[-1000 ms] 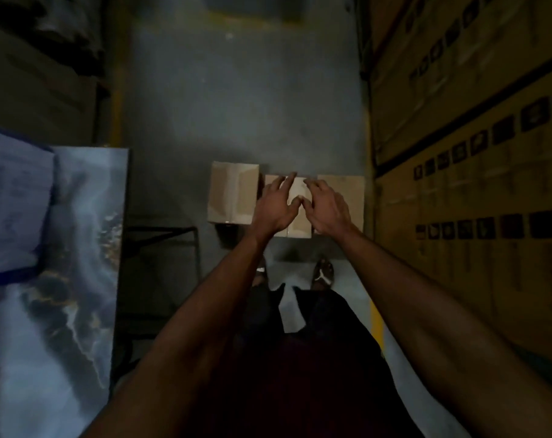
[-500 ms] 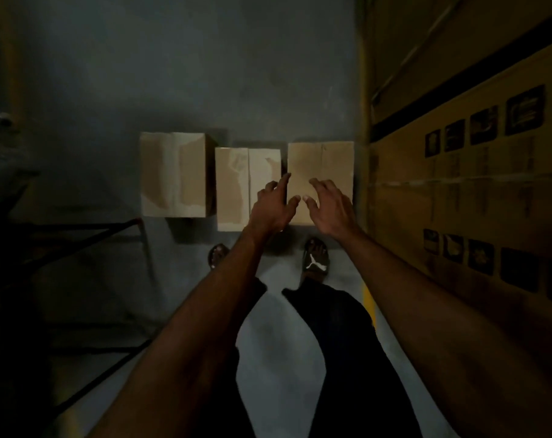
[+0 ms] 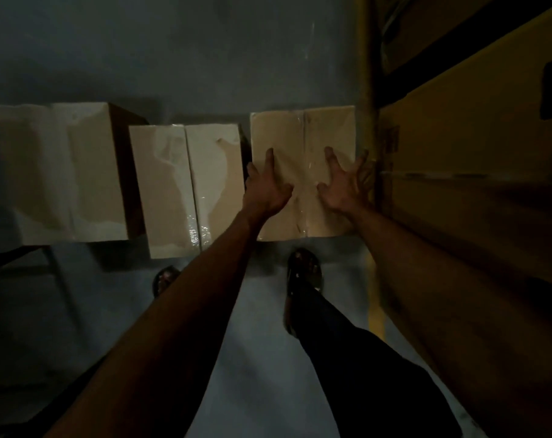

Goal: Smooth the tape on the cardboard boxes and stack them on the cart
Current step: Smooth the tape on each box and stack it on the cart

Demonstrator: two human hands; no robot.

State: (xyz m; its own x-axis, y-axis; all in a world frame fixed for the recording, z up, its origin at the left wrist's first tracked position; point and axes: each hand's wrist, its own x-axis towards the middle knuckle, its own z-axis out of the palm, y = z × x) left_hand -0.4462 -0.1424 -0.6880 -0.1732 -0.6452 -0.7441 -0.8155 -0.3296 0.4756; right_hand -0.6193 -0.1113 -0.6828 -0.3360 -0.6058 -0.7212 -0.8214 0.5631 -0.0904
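Observation:
Three taped cardboard boxes stand in a row on the grey floor. The right box (image 3: pixel 303 134) has a clear tape strip (image 3: pixel 303 184) running down its middle seam. My left hand (image 3: pixel 265 188) lies over the box's left half, fingers apart. My right hand (image 3: pixel 342 184) spreads over the right half, fingers splayed toward the box's right edge. Neither hand holds anything. The middle box (image 3: pixel 186 191) and the left box (image 3: pixel 56 172) sit to the left, their tops glossy with tape.
A tall stack of large printed cartons (image 3: pixel 473 184) rises close on the right, beside a yellow floor line (image 3: pixel 375 320). A dark metal frame (image 3: pixel 25 257) shows at the lower left. My feet (image 3: pixel 303 273) stand just before the boxes.
My view and both hands have shifted from the middle box to the right box. The hands have drawn apart and now spread on either side of its tape seam.

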